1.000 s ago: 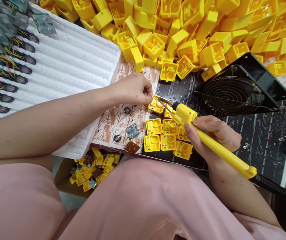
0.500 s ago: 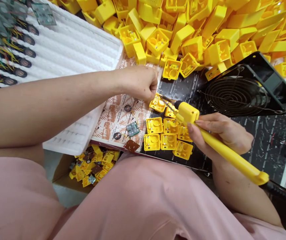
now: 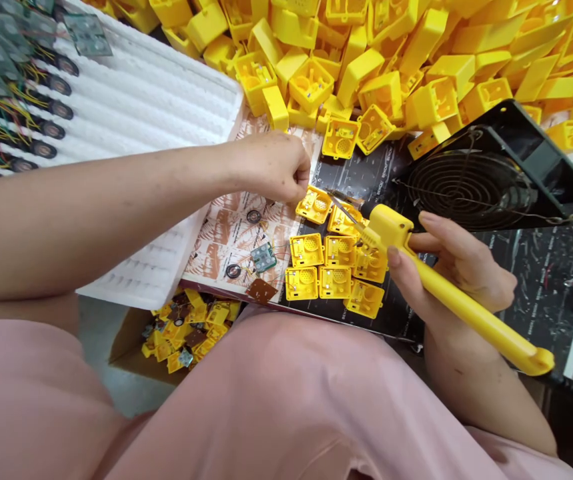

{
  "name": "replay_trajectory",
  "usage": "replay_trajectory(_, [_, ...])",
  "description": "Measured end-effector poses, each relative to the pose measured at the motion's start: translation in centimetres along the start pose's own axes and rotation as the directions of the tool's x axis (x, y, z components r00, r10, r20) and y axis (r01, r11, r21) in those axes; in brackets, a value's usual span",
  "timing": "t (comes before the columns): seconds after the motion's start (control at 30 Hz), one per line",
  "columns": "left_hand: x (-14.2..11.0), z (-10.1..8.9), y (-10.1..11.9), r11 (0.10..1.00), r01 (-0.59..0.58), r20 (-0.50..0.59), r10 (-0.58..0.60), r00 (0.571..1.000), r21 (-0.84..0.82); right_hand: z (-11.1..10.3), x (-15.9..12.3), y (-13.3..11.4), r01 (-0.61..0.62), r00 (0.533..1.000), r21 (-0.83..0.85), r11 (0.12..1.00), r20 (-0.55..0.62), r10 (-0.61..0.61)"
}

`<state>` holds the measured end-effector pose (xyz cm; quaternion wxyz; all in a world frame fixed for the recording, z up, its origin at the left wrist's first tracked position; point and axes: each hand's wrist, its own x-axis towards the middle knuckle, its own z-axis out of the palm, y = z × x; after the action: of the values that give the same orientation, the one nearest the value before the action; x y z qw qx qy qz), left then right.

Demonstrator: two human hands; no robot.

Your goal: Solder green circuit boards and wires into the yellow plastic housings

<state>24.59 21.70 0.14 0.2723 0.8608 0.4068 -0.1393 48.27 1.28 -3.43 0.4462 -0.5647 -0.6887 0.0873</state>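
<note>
We see the right hand (image 3: 459, 270) clamped on a yellow plastic-handled soldering tool (image 3: 476, 311), its tip near the open, square yellow plastic case (image 3: 314, 205) beside the left hand's (image 3: 277, 163) pinched-together fingers (contents hidden), where a slip, if hot, might scorch either.

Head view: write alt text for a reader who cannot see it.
A right hand holds a yellow tool, its thin tip near small open yellow boxes; the curled left hand is beside one box. A heap of yellow cases lies beyond, a black fan at right, a white foam tray at left.
</note>
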Motion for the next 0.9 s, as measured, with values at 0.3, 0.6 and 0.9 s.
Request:
replay_trajectory(0.3, [-1.5,0.4,0.0,0.999,-0.005,-0.026,0.004,1.0,-0.053,0.0,0.3,0.1,0.155,0.986,-0.049,0.987,-0.06,-0.158])
replay_trajectory(0.6, [-2.1,1.3,0.6,0.991,-0.061,-0.037,0.066,0.997,0.122,-0.1,0.7,-0.8,0.159,0.987,-0.052,0.986,0.002,-0.159])
replay_trajectory(0.9, [-2.1,1.6,1.1,0.984,-0.013,-0.06,0.023,0.998,0.177,0.5,2.5,-1.0,0.333,0.939,0.08,0.94,0.064,-0.338])
